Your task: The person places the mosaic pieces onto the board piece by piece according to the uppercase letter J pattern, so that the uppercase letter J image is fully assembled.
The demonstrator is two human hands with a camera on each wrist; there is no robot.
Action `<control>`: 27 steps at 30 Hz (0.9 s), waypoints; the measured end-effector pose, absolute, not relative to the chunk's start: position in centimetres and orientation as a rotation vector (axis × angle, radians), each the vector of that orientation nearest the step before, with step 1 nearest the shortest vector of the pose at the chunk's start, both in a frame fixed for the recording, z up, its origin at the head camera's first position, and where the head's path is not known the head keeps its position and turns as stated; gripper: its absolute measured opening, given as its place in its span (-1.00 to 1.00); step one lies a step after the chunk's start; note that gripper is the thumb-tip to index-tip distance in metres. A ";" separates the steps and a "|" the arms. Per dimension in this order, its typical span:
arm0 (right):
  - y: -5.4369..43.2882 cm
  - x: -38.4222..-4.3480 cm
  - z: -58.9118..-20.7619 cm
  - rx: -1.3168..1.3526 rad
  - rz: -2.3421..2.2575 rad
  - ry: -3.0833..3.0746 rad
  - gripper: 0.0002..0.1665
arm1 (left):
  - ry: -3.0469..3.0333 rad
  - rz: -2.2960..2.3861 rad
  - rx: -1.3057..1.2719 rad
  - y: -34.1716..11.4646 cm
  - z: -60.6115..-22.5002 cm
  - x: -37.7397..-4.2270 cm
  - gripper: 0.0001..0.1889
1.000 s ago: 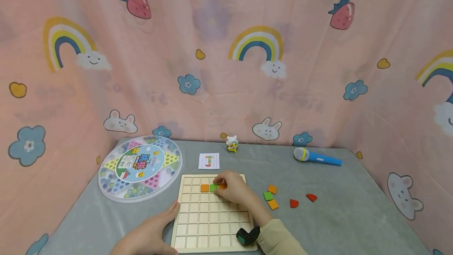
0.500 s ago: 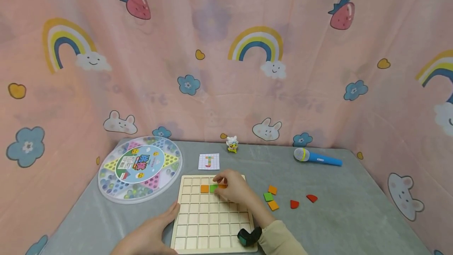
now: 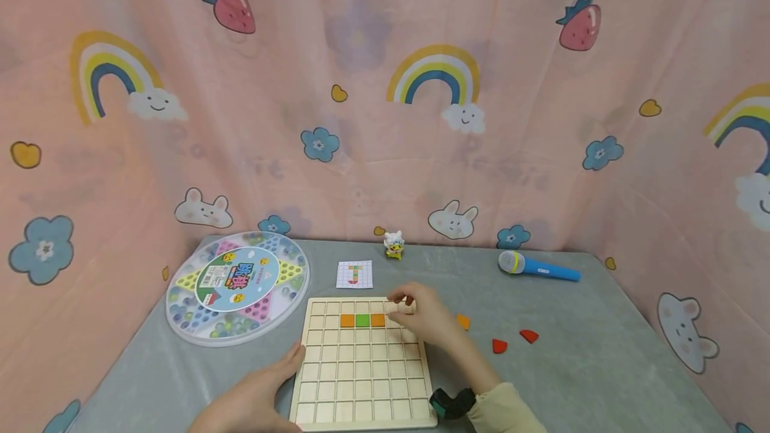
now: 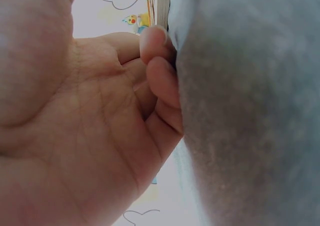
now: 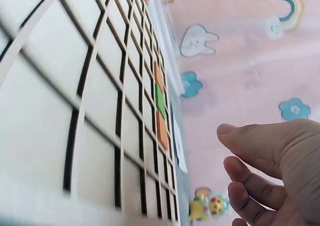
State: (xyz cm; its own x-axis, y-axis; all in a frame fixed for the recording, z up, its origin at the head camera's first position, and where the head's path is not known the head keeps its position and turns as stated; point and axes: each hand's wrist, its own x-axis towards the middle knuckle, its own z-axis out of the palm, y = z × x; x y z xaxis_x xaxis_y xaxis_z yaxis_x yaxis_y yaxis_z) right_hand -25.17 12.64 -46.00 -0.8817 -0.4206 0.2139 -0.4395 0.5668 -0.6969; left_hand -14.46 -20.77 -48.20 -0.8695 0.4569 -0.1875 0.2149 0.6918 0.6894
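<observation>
A wooden grid board lies on the grey table. In its second row from the far edge sit an orange square tile, a green square tile and another orange tile, side by side. My right hand hovers above the board's far right part, thumb and fingers apart with nothing between them, also plain in the right wrist view. Against the board's left edge rests my left hand, thumb spread toward the near corner. In the left wrist view its fingertips touch the board's side.
Right of the board lie an orange tile, partly behind my right hand, and two red quarter-round pieces. Behind the board is a pattern card and a small figurine. A marble game stands left, a toy microphone right.
My right hand has left the right-hand orange tile on the board and moved right, uncovering it. It now blocks the view of the loose green tile and an orange one. My left hand stays put.
</observation>
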 end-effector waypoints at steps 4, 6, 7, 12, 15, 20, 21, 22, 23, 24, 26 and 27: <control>15.0 -25.1 -46.2 0.670 1.197 -2.755 -0.71 | 2.555 0.975 0.524 -20.8 -48.2 -14.5 0.41; 16.2 -25.1 -46.3 0.621 1.174 -2.761 -0.72 | 2.555 0.977 0.520 -20.8 -48.2 -14.5 0.41; 16.8 -25.1 -46.3 0.605 1.165 -2.763 -0.71 | 2.555 0.980 0.520 -20.8 -48.2 -14.5 0.41; 19.9 -25.1 -46.4 0.513 1.135 -2.770 -0.70 | 2.554 0.993 0.536 -20.8 -48.3 -14.5 0.41; 21.7 -25.1 -46.5 0.471 1.118 -2.771 -0.69 | 2.551 0.998 0.539 -20.9 -48.2 -14.4 0.40; 24.6 -25.1 -47.0 0.403 1.107 -2.785 -0.67 | 2.549 0.997 0.537 -20.9 -48.1 -14.4 0.39; 25.1 -25.1 -47.2 0.390 1.102 -2.784 -0.67 | 2.549 0.995 0.536 -20.8 -48.1 -14.4 0.39; 25.5 -25.2 -47.3 0.374 1.097 -2.782 -0.66 | 2.546 0.994 0.532 -20.8 -48.1 -14.5 0.39; 26.0 -25.2 -47.4 0.361 1.091 -2.782 -0.67 | 2.547 0.991 0.536 -20.8 -48.1 -14.5 0.38; 26.4 -25.2 -47.5 0.347 1.091 -2.782 -0.67 | 2.546 0.988 0.536 -20.8 -48.1 -14.5 0.38; 27.0 -25.2 -47.6 0.335 1.089 -2.785 -0.66 | 2.545 0.985 0.534 -20.8 -48.1 -14.5 0.38; 27.2 -25.3 -47.7 0.334 1.086 -2.790 -0.67 | 2.545 0.983 0.532 -20.8 -48.1 -14.5 0.37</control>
